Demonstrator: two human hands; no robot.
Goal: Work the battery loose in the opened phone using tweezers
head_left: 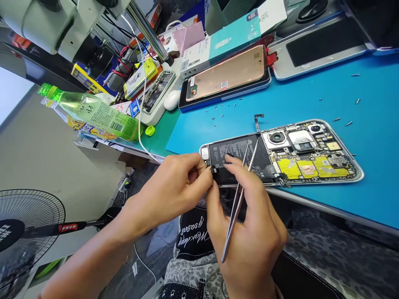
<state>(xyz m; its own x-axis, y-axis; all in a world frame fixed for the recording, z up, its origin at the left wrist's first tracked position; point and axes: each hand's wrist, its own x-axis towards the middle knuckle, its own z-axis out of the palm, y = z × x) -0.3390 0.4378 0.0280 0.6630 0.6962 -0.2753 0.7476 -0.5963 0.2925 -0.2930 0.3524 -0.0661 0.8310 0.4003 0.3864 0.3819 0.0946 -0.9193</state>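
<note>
An opened phone [311, 155] lies on the blue mat [368, 124] at the table's near edge, showing its black battery [230, 151], cameras and yellow-shielded board. My left hand [177, 182] pinches a small dark part at the phone's lower end, fingers closed. My right hand [249, 232] touches the same spot with its fingertips and holds metal tweezers [238, 199] along the palm, tips lying over the battery.
Loose tiny screws [218, 112] dot the mat. Behind the phone lies a copper-backed screen panel [227, 77] and a teal box [224, 43]. A green bottle [93, 112] lies at left under a microscope [56, 25]. A fan [28, 224] stands on the floor.
</note>
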